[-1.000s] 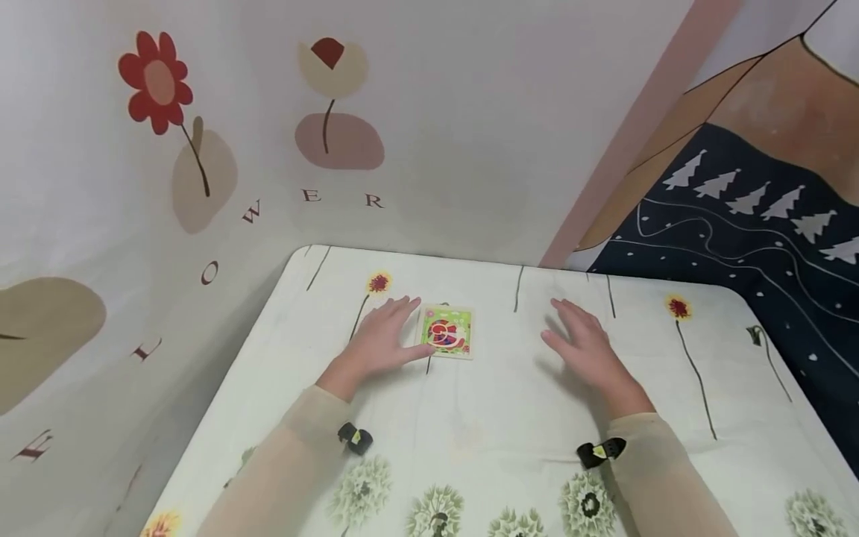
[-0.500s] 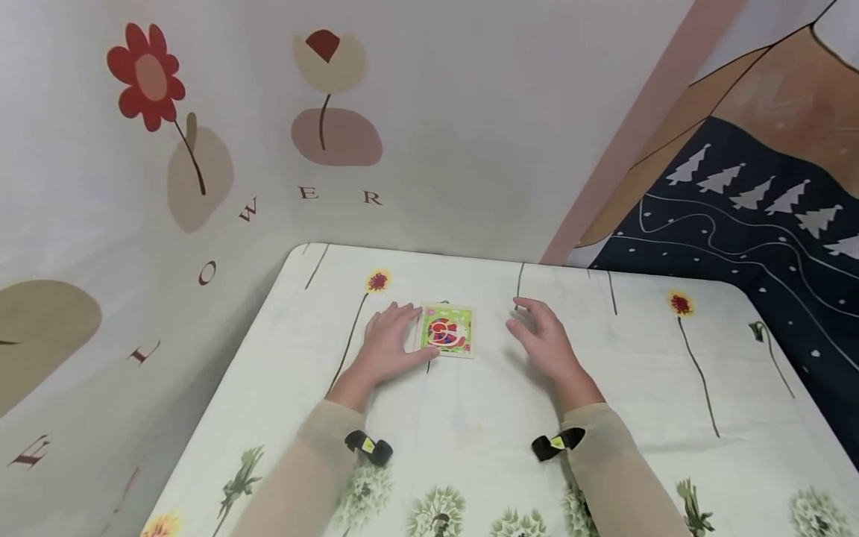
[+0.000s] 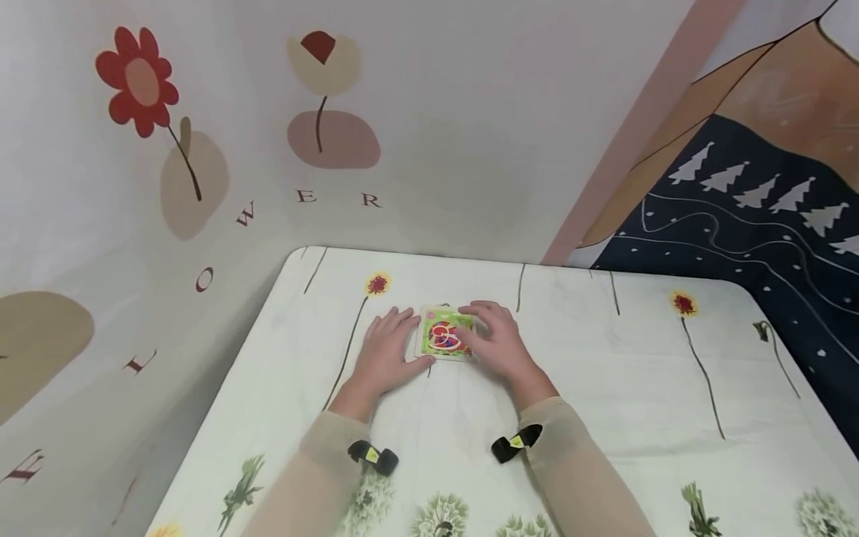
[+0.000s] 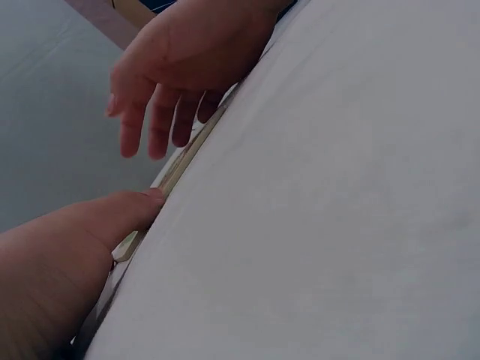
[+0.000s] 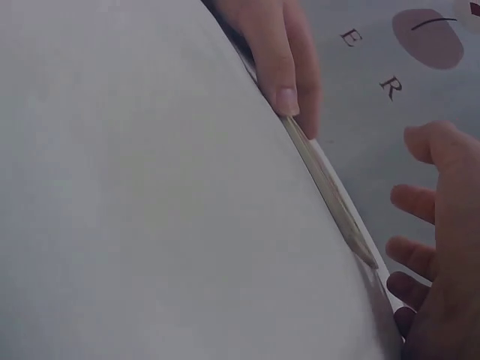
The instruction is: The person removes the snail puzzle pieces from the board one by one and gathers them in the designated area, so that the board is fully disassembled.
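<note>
A small square puzzle board (image 3: pixel 441 337), green with a red and blue spiral picture, lies flat on the table. Its pale wooden edge (image 5: pixel 330 195) shows side-on in the right wrist view. My left hand (image 3: pixel 385 354) lies along the board's left side, thumb at the near left corner and fingers fairly straight. In the left wrist view the left thumb (image 4: pixel 124 214) rests against the wooden edge. Over the board's right side hovers my right hand (image 3: pixel 502 344), thumb and fingers spread, covering part of the picture. In the right wrist view its fingers are apart from the board.
A white cloth (image 3: pixel 604 358) printed with flowers covers the table. Behind it rises a pale wall hanging (image 3: pixel 463 149) with flowers and letters. A dark hanging (image 3: pixel 772 224) with white trees is at the right. Each wrist wears a black strap (image 3: pixel 517 444).
My right hand has moved left from the bare cloth to the board's right side. The left hand has stayed by the board's left edge, shifting only slightly.
</note>
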Tool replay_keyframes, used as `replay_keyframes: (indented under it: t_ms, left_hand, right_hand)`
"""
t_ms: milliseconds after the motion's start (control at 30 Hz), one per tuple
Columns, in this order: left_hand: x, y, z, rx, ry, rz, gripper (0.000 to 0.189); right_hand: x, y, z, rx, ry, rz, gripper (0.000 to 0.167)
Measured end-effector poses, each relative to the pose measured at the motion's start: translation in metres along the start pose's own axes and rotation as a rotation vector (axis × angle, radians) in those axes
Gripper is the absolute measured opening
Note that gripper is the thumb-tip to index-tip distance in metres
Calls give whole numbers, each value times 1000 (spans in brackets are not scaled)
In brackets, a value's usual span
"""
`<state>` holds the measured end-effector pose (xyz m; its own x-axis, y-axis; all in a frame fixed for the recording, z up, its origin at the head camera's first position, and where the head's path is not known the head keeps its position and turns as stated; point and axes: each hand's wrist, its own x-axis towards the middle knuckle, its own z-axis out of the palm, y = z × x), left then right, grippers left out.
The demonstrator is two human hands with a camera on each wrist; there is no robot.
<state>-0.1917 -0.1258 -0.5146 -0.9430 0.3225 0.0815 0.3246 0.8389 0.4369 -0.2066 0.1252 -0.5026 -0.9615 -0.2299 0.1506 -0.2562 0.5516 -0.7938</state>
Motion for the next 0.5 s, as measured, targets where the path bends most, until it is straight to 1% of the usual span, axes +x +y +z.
replay_keyframes:
  t_ms: [100,233,333,400,500]
  left_hand:
    - [0,0,0,5,7,13,84]
    - [0,0,0,15,17,23,83]
    - [0,0,0,11,18,25,83]
    - [0,0,0,10,18,24,83]
    - [0,-2,0,13,22,16,83]
  right_hand:
    - [7,-5,12,-51,-9,-8,43]
    - [15,-6,28,-218,11,7,42]
    - [19,-8,37,-314,43,38,40]
    - [20,-10,41,-339,60,54,37]
    - [23,-14,46,-350,70,69,34]
